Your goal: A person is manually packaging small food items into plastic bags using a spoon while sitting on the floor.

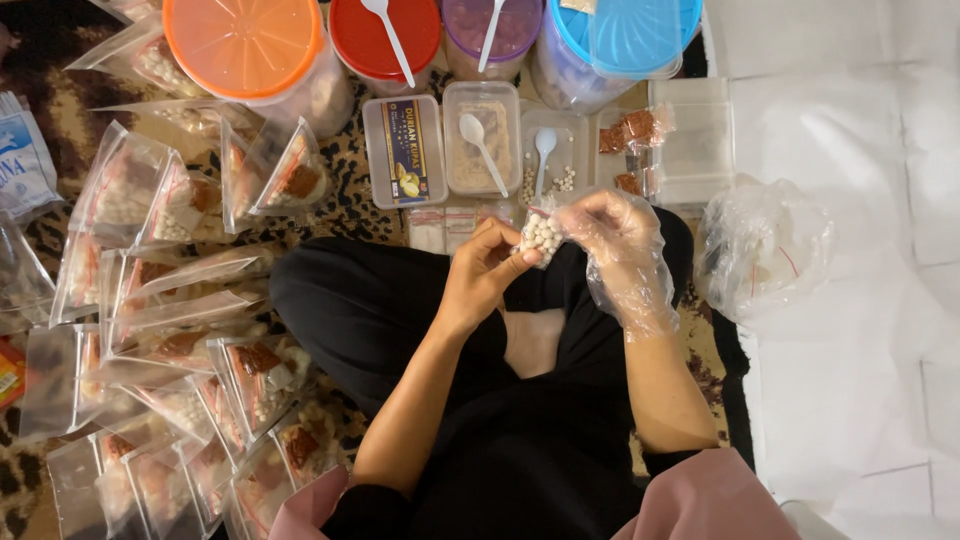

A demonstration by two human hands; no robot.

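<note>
A person is sitting cross-legged in the lower middle of the frame, black-clothed legs filling the centre. Along the left edge, a big spread of clear zip bags holding white balls and brown filling is lying over a leopard-print mat. Across the top, four lidded tubs are standing in a row: one with an orange lid, one with a red lid, one with a purple lid and one with a blue lid; white spoons are resting on the red and purple ones. At the right, a crumpled clear plastic bag is lying on the white floor.

Below the tubs, small rectangular containers are sitting side by side, two of them with a white spoon inside, and a little packet of reddish-brown crumbs is lying just to their right.

In the upper middle, above the knees, both hands are meeting on a small clear pouch of white balls. The left hand, bare, is pinching the pouch's lower left side, fingers closed on it. The right hand, wearing a loose clear plastic glove, is gripping the pouch's top edge with its fingertips pressed together on it.
</note>
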